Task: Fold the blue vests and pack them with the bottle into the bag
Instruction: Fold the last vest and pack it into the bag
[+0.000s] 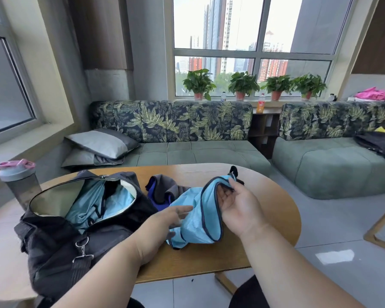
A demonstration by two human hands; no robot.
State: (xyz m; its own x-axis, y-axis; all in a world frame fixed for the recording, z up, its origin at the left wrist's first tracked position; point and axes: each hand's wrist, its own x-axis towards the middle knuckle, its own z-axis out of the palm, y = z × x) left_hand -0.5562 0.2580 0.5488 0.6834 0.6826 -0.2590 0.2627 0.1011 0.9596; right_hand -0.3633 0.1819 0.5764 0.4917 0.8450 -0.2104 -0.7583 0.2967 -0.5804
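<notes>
Your right hand [240, 210] holds a light blue mesh vest [196, 221] with dark piping along its edges. Your thumb and fingers pinch its upper hem, palm turned up, so the fabric drapes down in loose folds to the wooden table [265, 196] below your grip. Your left hand [165, 221] lies flat against the vest's left side, fingers straight and blurred, gripping nothing. Just behind the vest, beyond your left fingertips, a darker blue and grey garment [162, 190] sits crumpled on the table. Left of your hands stands a black bag [53, 241], unzipped and gaping, with another light blue vest [91, 207] bunched inside it. Further left, past the bag, a smoky grey bottle [18, 183] with a pink lid stands upright.
</notes>
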